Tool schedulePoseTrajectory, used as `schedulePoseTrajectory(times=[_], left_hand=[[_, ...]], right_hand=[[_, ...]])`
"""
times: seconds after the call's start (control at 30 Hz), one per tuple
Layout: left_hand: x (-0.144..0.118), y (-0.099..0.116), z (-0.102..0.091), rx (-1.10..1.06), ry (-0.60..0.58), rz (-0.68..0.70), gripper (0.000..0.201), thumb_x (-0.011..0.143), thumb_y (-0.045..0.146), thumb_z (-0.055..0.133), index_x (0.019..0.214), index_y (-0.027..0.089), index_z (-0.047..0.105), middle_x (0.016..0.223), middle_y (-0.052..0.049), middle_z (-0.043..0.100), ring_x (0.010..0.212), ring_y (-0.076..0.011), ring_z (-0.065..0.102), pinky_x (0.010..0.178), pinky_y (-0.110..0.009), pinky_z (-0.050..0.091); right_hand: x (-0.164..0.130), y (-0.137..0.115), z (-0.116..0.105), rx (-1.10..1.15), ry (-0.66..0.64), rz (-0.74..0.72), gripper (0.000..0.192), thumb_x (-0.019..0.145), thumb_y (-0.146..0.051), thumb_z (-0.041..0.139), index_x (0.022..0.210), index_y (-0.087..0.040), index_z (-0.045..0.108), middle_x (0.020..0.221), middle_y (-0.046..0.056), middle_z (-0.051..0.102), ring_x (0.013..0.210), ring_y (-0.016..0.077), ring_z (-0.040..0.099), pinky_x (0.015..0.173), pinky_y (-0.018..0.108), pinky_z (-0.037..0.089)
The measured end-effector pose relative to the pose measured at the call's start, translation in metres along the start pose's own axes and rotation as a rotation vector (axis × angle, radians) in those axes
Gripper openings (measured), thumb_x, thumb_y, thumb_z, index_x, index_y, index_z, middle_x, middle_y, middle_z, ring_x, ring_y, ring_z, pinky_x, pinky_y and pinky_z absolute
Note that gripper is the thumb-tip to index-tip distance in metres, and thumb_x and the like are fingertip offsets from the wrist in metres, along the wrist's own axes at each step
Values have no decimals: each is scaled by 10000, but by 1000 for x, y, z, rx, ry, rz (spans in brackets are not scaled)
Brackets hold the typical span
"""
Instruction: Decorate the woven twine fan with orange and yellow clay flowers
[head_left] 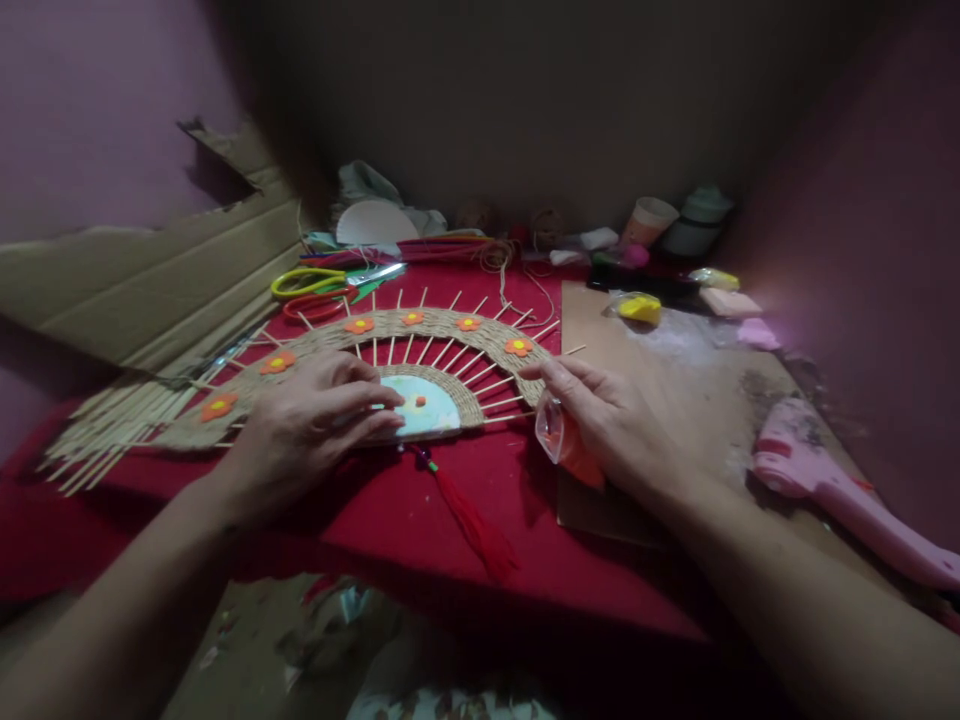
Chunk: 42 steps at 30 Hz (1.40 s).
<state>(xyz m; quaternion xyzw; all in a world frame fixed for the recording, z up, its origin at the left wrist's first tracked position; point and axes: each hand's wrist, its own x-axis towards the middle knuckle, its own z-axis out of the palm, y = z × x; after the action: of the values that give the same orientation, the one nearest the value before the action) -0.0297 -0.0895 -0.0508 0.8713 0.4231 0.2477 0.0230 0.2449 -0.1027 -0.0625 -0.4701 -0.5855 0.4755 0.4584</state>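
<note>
A half-round woven fan (420,330) of twine and wooden sticks lies on a red cloth (420,520). Orange foam flowers (517,347) dot its outer band, and a red tassel (472,520) hangs from its pale blue centre (424,405). My left hand (307,425) presses flat on the fan's centre, fingers spread towards a small orange piece there. My right hand (607,415) rests at the fan's right end and holds a small clear plastic bag (562,445) with orange pieces inside.
Yellow and orange scissors (326,285) lie behind the fan. A cardboard sheet (150,280) leans at the left, and a cardboard mat (675,370) lies at the right. A pink glue gun (825,480) rests near the right edge. Cups (649,220), twine and foam scraps crowd the back.
</note>
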Motion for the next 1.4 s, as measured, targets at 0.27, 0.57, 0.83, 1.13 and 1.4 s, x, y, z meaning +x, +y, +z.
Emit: schedulePoseTrajectory(times=[0.27,0.57,0.83,1.13,1.4], left_hand=[[-3,-2,10,-34,41,33,174,808,252,630,956,220,716,846,-41,569,748,-150,534,642,-262,432],[-5,-3,9,-16,28,31,191,848,286,589,984,186,681,910,-47,569,820,-168,571,708,-277,469],[-10,-5,8,3,61,25,186,826,270,625,1003,220,652,943,-35,584,871,-172,567,764,-288,462],[2,23,7,-117,139,70,163,824,197,631,984,218,654,950,-27,591,851,-144,565,741,-263,439],[37,83,24,-294,-23,255,163,880,141,527,975,140,660,875,-54,599,815,-133,538,730,-249,440]], right_hand=[[0,1,0,-28,11,0,291,899,-412,477,943,-179,648,613,-24,526,508,91,448,476,245,341],[-1,-3,0,-62,20,1,301,888,-433,482,882,-184,651,608,-20,537,507,95,453,487,242,345],[0,3,0,-3,-8,-16,278,899,-423,483,876,-191,635,604,-29,534,492,81,450,464,234,330],[1,3,1,33,-25,-39,261,901,-389,480,801,-184,604,612,-29,515,505,75,446,466,226,328],[0,0,1,19,-60,-87,244,923,-344,430,821,-175,573,628,-30,518,525,77,450,507,221,359]])
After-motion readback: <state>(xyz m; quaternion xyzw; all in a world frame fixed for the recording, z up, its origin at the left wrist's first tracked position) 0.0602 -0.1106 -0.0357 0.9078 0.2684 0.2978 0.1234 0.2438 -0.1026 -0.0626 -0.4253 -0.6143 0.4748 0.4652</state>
